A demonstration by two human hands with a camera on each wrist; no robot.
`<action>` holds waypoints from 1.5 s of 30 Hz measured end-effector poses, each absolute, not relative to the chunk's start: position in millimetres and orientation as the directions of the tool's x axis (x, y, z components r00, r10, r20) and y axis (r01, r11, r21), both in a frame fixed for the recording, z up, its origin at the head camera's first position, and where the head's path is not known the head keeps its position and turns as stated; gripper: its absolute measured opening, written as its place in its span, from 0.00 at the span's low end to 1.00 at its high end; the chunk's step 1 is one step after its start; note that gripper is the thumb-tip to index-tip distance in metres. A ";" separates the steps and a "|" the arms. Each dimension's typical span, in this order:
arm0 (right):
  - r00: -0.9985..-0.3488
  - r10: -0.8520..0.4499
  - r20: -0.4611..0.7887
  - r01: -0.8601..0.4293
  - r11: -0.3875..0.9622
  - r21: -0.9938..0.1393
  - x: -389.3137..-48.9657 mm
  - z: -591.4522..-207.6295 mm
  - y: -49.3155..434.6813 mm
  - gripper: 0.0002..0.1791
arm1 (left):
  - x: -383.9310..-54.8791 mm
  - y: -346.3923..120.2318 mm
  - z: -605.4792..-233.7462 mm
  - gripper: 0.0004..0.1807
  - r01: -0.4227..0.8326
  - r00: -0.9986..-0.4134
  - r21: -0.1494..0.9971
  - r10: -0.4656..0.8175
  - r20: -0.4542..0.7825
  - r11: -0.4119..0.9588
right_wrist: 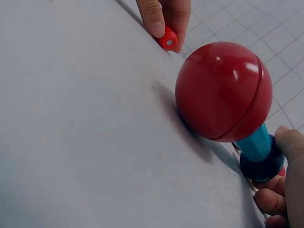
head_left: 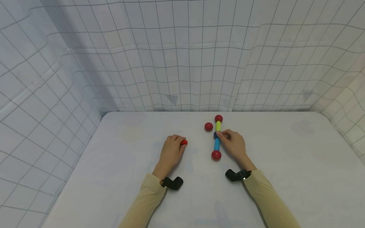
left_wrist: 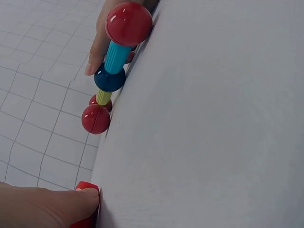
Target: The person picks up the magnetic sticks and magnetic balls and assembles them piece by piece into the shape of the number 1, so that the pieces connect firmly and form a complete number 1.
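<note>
On the white table [head_left: 204, 201], nearer the far edge than the near one and a little right of its middle, lies a straight chain of balls and rods. Its long axis runs from near to far, almost square to the far edge, the far end leaning slightly toward the far right corner. From the near end come a red ball [head_left: 216, 155], a blue rod [head_left: 216, 144], a dark blue ball [head_left: 215, 135], a yellow-green rod [head_left: 218, 126] and a second red ball [head_left: 218, 118], which sits close to the far edge.

The person's right hand [head_left: 234, 145] comes in from the chain's right side and pinches the dark blue ball between thumb and fingers, the other fingers curled beneath.

The left hand [head_left: 171, 149], well apart toward the table's left edge, is nearly closed, thumb and fingers gripping a short red rod [head_left: 184, 142]. One end of this rod shows past the fingertips, pointing toward the chain and the right edge; a pale round spot marks that end face in the right wrist view. The fingers hide the rest.

A loose red ball [head_left: 209, 126] lies just left of the yellow-green rod, near the far edge.
</note>
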State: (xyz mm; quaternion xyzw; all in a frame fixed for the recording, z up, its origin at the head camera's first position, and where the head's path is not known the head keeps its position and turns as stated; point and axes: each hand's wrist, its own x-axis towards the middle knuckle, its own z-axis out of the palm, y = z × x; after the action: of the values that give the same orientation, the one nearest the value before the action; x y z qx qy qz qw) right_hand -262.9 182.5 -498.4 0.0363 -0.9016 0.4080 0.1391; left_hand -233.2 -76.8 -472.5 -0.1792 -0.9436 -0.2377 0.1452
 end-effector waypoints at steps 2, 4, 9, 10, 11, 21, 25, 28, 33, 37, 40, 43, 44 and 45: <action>-0.960 0.054 0.274 -0.171 0.663 -0.729 -262.5 -498.1 182.3 0.24 | -232.1 -76.2 -471.8 0.14 0.399 -0.898 0.404 0.262 0.353 0.823; -0.961 0.057 0.270 -0.166 0.660 -0.732 -262.2 -497.8 182.1 0.24 | -231.2 -75.7 -471.1 0.14 0.383 -0.907 0.416 0.252 0.337 0.824; -0.964 0.059 0.259 -0.157 0.659 -0.735 -262.7 -498.2 182.1 0.25 | -230.4 -74.4 -470.0 0.13 0.354 -0.921 0.437 0.227 0.316 0.827; -0.965 0.059 0.257 -0.156 0.658 -0.737 -262.7 -498.2 182.0 0.24 | -230.4 -74.2 -469.8 0.13 0.352 -0.922 0.440 0.225 0.314 0.826; -0.965 0.061 0.256 -0.154 0.657 -0.738 -262.9 -498.5 182.2 0.24 | -230.3 -74.0 -469.7 0.13 0.351 -0.923 0.442 0.225 0.312 0.826; -0.961 0.055 0.271 -0.170 0.655 -0.736 -262.6 -498.2 182.0 0.24 | -230.1 -71.8 -469.0 0.11 0.360 -0.921 0.459 0.232 0.312 0.812; -0.959 0.052 0.277 -0.175 0.661 -0.730 -261.8 -497.3 181.8 0.24 | -229.8 -69.7 -467.8 0.11 0.369 -0.921 0.482 0.241 0.308 0.795; -0.958 0.048 0.283 -0.181 0.666 -0.724 -261.4 -496.5 181.2 0.24 | -229.5 -67.8 -468.0 0.12 0.367 -0.925 0.508 0.245 0.292 0.779; -0.959 0.051 0.278 -0.174 0.670 -0.721 -262.5 -496.1 180.3 0.24 | -228.5 -64.4 -469.4 0.12 0.377 -0.925 0.571 0.267 0.269 0.730; -0.962 0.057 0.267 -0.161 0.672 -0.723 -263.9 -496.5 180.4 0.24 | -227.1 -61.2 -469.3 0.12 0.381 -0.924 0.604 0.279 0.260 0.700; -0.964 0.058 0.260 -0.154 0.673 -0.723 -264.9 -497.3 180.5 0.25 | -225.2 -59.2 -468.8 0.12 0.377 -0.926 0.608 0.277 0.256 0.699; -0.966 0.055 0.253 -0.150 0.679 -0.719 -265.2 -497.2 180.4 0.25 | -223.5 -57.1 -467.4 0.12 0.371 -0.929 0.609 0.268 0.257 0.701; -0.966 0.055 0.252 -0.149 0.681 -0.717 -265.1 -496.8 180.3 0.25 | -223.0 -56.4 -466.8 0.12 0.365 -0.931 0.609 0.263 0.253 0.704; -0.968 0.055 0.246 -0.144 0.681 -0.718 -264.9 -496.0 180.1 0.26 | -222.4 -55.7 -465.9 0.12 0.362 -0.932 0.610 0.260 0.253 0.705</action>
State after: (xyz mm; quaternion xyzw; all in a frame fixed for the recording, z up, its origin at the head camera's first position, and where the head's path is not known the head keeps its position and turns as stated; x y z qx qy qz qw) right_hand -264.9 180.1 -496.0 0.0243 -0.9084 0.3983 0.1249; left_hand -222.4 -55.7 -465.9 -0.1690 -0.9202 -0.3452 0.0742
